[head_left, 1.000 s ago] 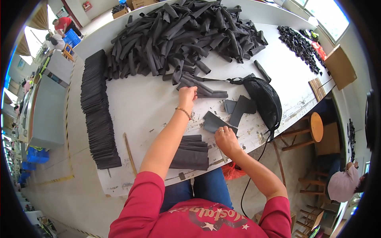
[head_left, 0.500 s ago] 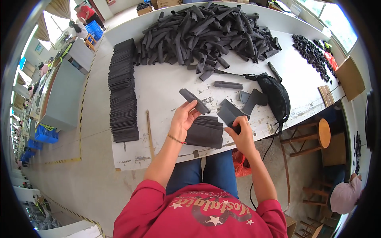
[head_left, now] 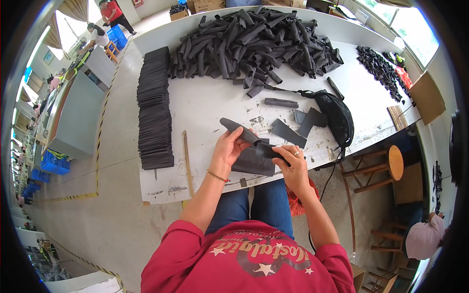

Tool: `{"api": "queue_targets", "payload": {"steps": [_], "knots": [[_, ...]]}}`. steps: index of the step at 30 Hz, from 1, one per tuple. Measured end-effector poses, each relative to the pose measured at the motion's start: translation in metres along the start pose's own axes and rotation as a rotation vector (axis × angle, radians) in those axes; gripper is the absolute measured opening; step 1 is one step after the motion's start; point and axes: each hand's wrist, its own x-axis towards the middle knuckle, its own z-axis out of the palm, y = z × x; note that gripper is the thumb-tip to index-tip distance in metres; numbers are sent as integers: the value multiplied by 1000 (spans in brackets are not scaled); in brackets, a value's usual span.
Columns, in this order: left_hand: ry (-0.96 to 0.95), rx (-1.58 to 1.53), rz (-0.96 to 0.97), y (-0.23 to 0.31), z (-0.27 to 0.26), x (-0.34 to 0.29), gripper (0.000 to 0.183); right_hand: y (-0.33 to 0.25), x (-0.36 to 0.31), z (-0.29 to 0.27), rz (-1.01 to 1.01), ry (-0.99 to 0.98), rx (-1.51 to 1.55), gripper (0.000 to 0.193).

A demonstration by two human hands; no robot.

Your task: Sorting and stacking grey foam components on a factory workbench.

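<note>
My left hand (head_left: 231, 146) is closed around a black fabric tube (head_left: 234, 126), held slantwise above the table's front. In my right hand (head_left: 290, 165) is a dark flat piece (head_left: 266, 150), pinched between thumb and fingers. Its left end meets the lower right end of the tube; whether it sits inside the opening I cannot tell. Below both hands lies a small stack of flat black fabric pieces (head_left: 254, 167), partly covered by them. Beyond my right hand, a dark grey flat card (head_left: 289, 133) rests on the white table (head_left: 205, 102).
A large heap of black tubes (head_left: 254, 44) covers the back, with a long row of stacked flat black pieces (head_left: 155, 107) at left. A black pouch (head_left: 334, 117) and loose dark cards (head_left: 312, 121) lie right. A wooden stick (head_left: 188, 163) is near the left front; a stool (head_left: 394, 162) stands right.
My right hand has moved left and slightly down from beside the card, bringing a dark flat piece to the tube's end. My left hand still holds the tube, nearly in place.
</note>
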Motion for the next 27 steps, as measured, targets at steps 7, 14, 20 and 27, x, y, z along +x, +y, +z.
{"api": "queue_targets", "payload": {"steps": [7, 14, 20, 27], "knots": [[-68, 88, -20, 2, 12, -11, 21, 2, 9, 3, -179, 146, -263, 19], [-59, 110, 117, -6, 34, -27, 27, -4, 13, 14, -333, 291, -466, 25], [-81, 29, 202, -13, 56, -43, 35, -23, 13, 34, -272, 178, -285, 50], [-177, -20, 223, -38, 37, -31, 26, -11, -9, 40, -177, 18, -158, 44]]}}
